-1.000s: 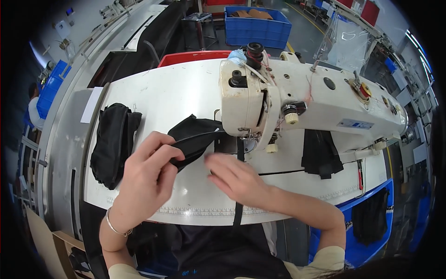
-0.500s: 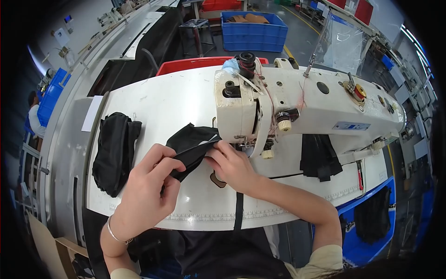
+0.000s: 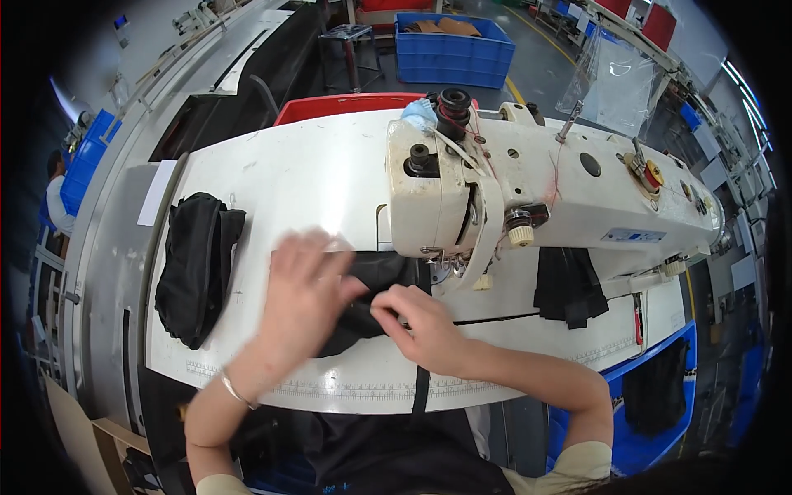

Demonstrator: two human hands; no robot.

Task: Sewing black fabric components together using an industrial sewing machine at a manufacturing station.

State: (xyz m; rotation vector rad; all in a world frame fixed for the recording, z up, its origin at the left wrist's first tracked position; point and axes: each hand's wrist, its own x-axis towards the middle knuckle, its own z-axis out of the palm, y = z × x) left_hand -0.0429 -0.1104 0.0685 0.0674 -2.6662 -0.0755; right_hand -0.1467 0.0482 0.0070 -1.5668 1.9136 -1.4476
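A black fabric piece (image 3: pixel 375 268) lies flat on the white sewing table, its right edge under the head of the sewing machine (image 3: pixel 437 198). My left hand (image 3: pixel 301 289) is over the fabric's left part, blurred by motion, its fingers spread and thumb apart. At the fabric's near right edge, my right hand (image 3: pixel 425 330) has curled fingers, with fingertips and thumb closed on the cloth. A narrow black strip (image 3: pixel 421 388) hangs over the table's front edge, just below my right hand. The needle area is partly hidden by the machine head.
A folded black fabric bundle (image 3: pixel 198 268) lies at the table's left. More black pieces (image 3: pixel 569 289) sit under the machine arm, near a red-handled tool (image 3: pixel 638 318). A blue bin (image 3: pixel 689 388) with black cloth is at lower right. Behind stand a red bin (image 3: pixel 330 106) and a blue crate (image 3: pixel 454 62).
The fabric, raised and folded between both hands before, now lies spread on the table by the needle. My left hand has let go and opened; my right hand has moved slightly nearer me.
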